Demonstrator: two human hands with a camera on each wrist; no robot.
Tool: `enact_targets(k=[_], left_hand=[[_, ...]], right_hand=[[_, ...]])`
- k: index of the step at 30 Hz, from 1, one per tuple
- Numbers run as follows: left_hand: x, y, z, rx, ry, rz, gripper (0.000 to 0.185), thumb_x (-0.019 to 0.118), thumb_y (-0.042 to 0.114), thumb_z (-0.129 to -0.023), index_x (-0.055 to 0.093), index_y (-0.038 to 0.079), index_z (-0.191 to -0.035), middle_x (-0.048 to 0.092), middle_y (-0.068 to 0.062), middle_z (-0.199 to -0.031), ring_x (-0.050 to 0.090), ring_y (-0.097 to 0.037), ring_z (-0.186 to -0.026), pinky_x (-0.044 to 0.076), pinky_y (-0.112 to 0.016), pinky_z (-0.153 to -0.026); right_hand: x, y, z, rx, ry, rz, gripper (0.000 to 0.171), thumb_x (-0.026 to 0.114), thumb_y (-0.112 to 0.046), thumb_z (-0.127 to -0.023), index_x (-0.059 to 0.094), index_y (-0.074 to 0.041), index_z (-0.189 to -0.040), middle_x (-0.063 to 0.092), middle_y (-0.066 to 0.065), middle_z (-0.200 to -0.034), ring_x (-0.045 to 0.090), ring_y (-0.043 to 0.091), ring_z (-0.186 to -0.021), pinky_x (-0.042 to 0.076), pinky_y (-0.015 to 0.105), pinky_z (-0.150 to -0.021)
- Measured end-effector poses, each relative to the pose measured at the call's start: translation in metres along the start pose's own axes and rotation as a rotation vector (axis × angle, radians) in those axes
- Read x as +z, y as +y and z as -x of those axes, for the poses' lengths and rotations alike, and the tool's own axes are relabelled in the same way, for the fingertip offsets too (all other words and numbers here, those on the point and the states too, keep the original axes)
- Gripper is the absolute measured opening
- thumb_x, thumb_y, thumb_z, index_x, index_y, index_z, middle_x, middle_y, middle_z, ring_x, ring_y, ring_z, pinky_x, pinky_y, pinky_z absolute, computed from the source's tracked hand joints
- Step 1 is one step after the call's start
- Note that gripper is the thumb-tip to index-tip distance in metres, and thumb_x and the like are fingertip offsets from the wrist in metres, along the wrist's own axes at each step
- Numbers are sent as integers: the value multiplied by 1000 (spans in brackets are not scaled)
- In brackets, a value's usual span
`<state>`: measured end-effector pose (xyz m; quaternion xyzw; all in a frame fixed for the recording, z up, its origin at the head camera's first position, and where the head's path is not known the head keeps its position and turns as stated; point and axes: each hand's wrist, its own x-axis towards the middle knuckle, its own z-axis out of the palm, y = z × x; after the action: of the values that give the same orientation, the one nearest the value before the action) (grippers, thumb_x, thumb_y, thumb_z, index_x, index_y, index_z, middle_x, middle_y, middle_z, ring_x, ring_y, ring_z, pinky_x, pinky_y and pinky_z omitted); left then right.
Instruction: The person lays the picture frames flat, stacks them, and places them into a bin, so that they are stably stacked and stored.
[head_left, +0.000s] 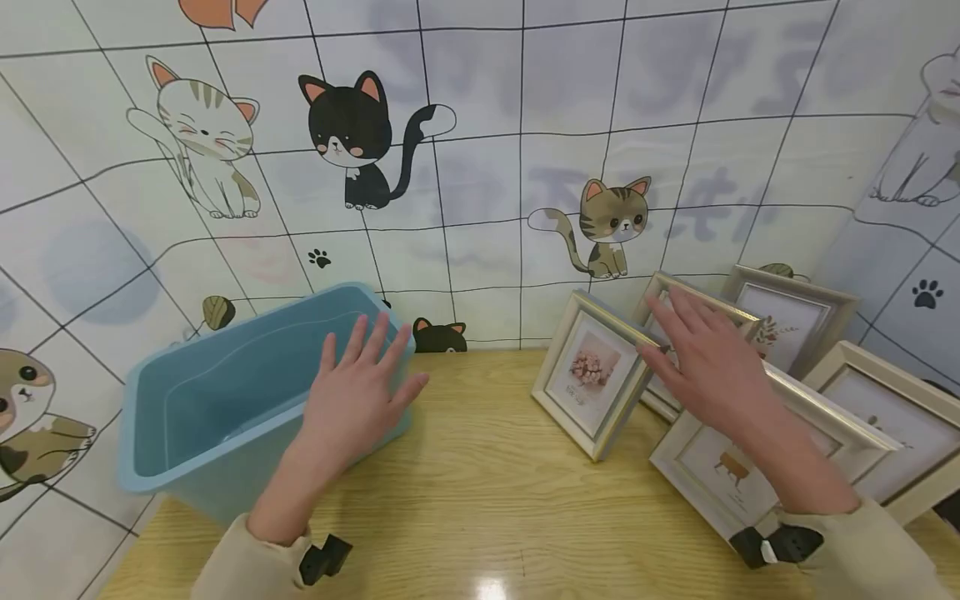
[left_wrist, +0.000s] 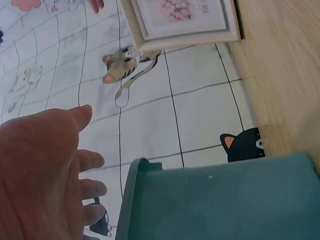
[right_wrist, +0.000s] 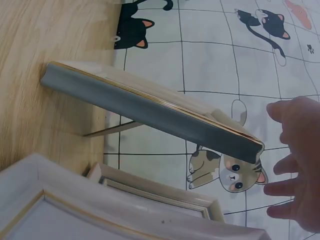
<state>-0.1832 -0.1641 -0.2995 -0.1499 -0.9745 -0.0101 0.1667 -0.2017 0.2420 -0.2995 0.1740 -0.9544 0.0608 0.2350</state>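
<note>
Smooth blue plastic tub (head_left: 187, 417), glossy pale wood-grain table (head_left: 480, 508), matt cream picture frames (head_left: 592, 379) with gilt edging

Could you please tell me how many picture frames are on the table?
5: the flower frame stands left of the right hand, one behind that hand, one far back, one under the wrist, one at right. More may be hidden.

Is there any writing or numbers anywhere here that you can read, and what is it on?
No text reads clearly.
Wall covering: large pale grey characters behind the cat drawings, too faint to read.
Flower picture frame: a small line of print beside the flowers in the left wrist view, blurred.
Blue bin: no label visible.
</note>
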Motion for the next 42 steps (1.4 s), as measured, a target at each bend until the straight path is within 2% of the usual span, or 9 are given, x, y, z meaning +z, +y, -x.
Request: enact_targets(k=[4,12,16,19,24,27,34,38,42], left_hand=[[2,11,6,33,20,-13,71,38,60,-94,24,21,-151,16,-10,-156,10,-31,-142,6,-57,-109],[9,29,20,154,122,0,73,55,52,-91,29,19,-150,22,-11,-154,16,-31,-141,23,-52,-108],[15,34,24,202,158,47,71,58,48,-90,32,17,-149,24,-12,-154,17,-30,-141,27,-50,-107],[21,38,26,215,165,109,69,58,46,-91,33,16,-148,24,-11,-153,20,-29,-140,31,-48,-105],[33,44,29,197,161,243,67,60,43,-91,34,19,-148,27,-6,-153,26,-25,-139,45,-48,-91],[40,48,30,177,137,316,66,59,42,-92,31,23,-149,27,-2,-153,24,-20,-139,50,-49,-82],[50,54,38,173,88,415,68,58,42,-93,26,28,-150,20,7,-155,19,-13,-140,49,-45,-81],[54,55,37,258,101,454,67,59,40,-93,27,25,-150,20,4,-155,20,-16,-141,44,-45,-93],[60,59,32,383,115,495,66,56,38,-95,25,22,-151,18,2,-156,19,-19,-141,35,-45,-102]], right_hand=[[7,-4,-9,35,57,-77,63,54,-36,-96,28,-15,-150,29,19,-150,38,43,-126,38,61,-87],[23,0,-20,50,145,-104,55,61,-21,-91,42,-11,-141,51,18,-133,53,41,-109,45,53,-64],[27,3,-24,67,132,-106,52,60,-19,-92,43,-10,-140,58,18,-123,57,38,-91,44,50,-58],[30,4,-28,92,52,-97,51,57,-20,-93,43,-9,-141,58,19,-123,58,34,-75,41,44,-51],[35,2,-34,95,-66,-97,44,51,-16,-96,46,-4,-139,61,22,-117,57,29,-68,39,39,-49],[36,0,-32,82,-44,-113,41,51,-12,-97,48,-2,-136,62,23,-113,60,33,-77,42,43,-54],[38,-12,-22,21,19,-180,38,54,-8,-96,52,-2,-133,66,19,-99,50,21,-58,39,37,-52],[35,-20,-11,-47,92,-202,37,56,-5,-94,53,-1,-130,65,20,-107,62,29,-76,48,45,-65],[31,-26,2,-127,185,-236,37,61,0,-89,56,0,-127,65,19,-111,62,26,-75,49,44,-68]])
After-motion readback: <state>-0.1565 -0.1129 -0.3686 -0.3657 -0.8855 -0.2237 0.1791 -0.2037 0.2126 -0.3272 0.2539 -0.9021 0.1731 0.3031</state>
